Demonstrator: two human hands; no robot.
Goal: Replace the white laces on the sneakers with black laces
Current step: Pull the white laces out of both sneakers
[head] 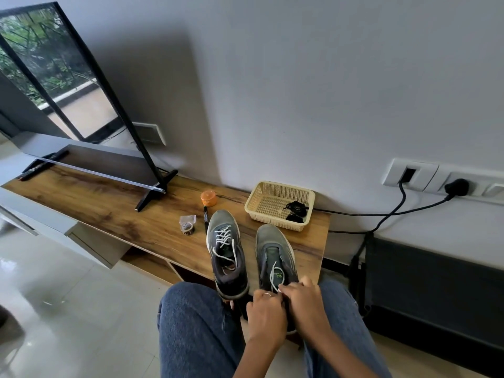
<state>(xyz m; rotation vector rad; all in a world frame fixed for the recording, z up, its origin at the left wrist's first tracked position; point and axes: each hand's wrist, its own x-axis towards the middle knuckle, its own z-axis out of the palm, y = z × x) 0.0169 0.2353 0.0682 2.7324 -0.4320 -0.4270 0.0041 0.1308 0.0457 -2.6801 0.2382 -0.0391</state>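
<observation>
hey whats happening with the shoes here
A seated person is unlacing a pair of grey sneakers on a wooden bench. The right-hand sneaker is nearly stripped: only a short loop of white lace remains by its tongue, and the left hand and right hand both have a grip on it at the heel end. The left-hand sneaker is still fully laced in white. The black laces lie bundled in the cream plastic basket, not yet used.

Your left grip (pixel 266 309) and right grip (pixel 301 298) cover the heel of the right sneaker (pixel 275 257), so where its white lace (pixel 275 276) ends is hidden. Beyond them, the black laces (pixel 296 210) in the basket (pixel 261 199) are too small to tell apart.
</observation>
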